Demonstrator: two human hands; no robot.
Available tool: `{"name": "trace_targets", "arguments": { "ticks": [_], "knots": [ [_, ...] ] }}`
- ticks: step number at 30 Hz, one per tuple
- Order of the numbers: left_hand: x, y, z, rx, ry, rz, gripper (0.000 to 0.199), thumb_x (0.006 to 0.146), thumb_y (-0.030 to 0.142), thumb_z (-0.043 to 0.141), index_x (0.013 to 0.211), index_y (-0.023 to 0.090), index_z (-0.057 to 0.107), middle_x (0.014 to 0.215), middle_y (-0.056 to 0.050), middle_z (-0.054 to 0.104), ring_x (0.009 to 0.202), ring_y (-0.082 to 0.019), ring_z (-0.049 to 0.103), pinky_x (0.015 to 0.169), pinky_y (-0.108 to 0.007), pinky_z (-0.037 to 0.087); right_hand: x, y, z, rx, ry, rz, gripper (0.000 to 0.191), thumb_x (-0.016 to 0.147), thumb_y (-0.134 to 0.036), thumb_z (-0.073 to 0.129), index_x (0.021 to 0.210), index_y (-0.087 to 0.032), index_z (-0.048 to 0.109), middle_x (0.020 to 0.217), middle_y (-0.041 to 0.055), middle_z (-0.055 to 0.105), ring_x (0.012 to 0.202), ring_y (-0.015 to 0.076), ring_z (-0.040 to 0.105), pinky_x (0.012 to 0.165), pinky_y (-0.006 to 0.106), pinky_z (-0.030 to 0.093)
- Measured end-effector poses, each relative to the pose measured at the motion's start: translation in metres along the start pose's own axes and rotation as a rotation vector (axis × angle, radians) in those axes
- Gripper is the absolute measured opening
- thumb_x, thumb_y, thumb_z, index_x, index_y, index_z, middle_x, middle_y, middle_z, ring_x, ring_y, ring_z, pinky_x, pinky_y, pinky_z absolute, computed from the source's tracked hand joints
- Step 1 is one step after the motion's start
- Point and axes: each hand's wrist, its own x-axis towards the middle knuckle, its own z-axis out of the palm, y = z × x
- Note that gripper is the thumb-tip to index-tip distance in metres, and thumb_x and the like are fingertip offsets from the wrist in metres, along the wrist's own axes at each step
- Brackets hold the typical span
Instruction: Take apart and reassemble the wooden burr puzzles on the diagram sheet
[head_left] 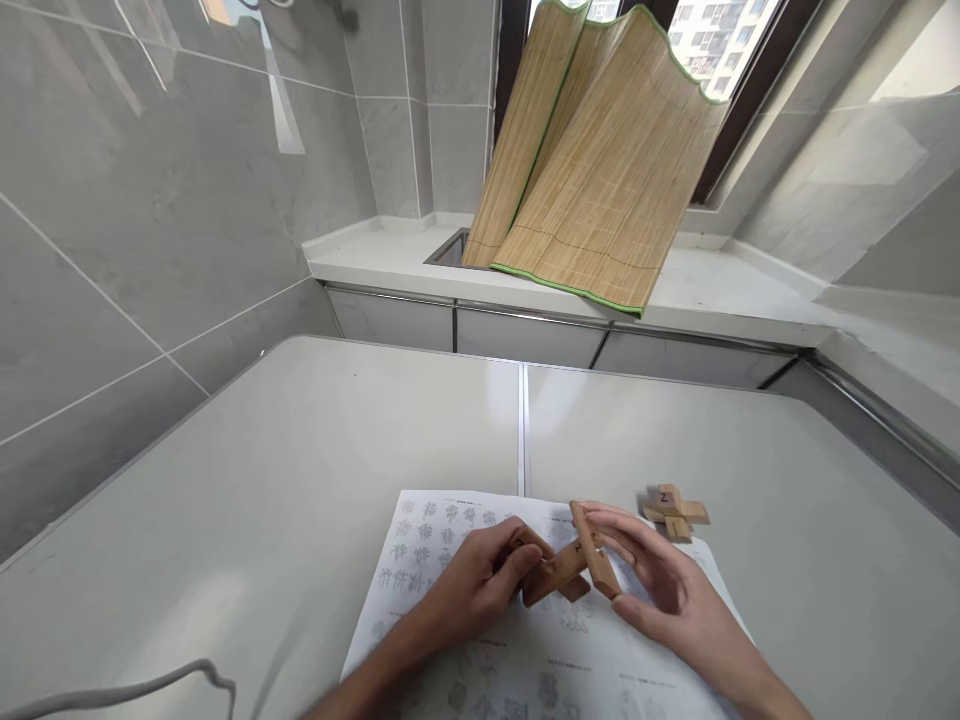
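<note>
Wooden puzzle pieces point(556, 574), notched and partly joined, are held just above a printed sheet point(420, 600). My left hand point(480, 575) pinches the joined pieces between thumb and fingers at their left end. On the right, my right hand point(660, 580) grips a longer notched wooden piece point(595, 550) by its ends, tilted against the others. Small dark marks show on the wood. Beyond my right hand, a cross-shaped cluster of wooden pieces point(675, 513) marked like a 2 or Z rests at the sheet's upper right edge.
Under the sheet is a pale table point(262, 480) with a metal seam point(523, 430) down its middle. A grey cable point(135, 692) lies at the lower left. Behind the table runs a white counter point(390, 262) with a sink point(448, 250) and a leaning bamboo mat point(600, 170).
</note>
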Motion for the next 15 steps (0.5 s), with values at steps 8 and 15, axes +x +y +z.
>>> {"name": "trace_targets", "arguments": {
  "ticks": [8,15],
  "knots": [
    [0.0003,-0.0016,-0.0007,-0.028,0.014,-0.013,0.037,0.108,0.045,0.045,0.093,0.016,0.062,0.075,-0.001,0.06,0.065,-0.013,0.051,0.063,-0.026,0.04,0.0014,0.0041,0.0022,0.131,-0.061,0.057,0.06,0.084,-0.053,0.082,0.138,-0.033,0.063,0.159,0.0103,0.052,0.147,0.0358,0.047,0.123,0.051,0.036],
    [0.0009,0.0004,0.0013,-0.031,0.046,-0.025,0.036,0.107,0.044,0.046,0.083,0.018,0.054,0.067,0.002,0.055,0.059,-0.012,0.049,0.06,-0.025,0.038,0.0014,0.0047,0.0068,0.139,-0.039,0.057,0.062,0.082,-0.057,0.082,0.137,-0.033,0.064,0.156,0.011,0.054,0.146,0.0365,0.047,0.124,0.053,0.033]
  ]
}}
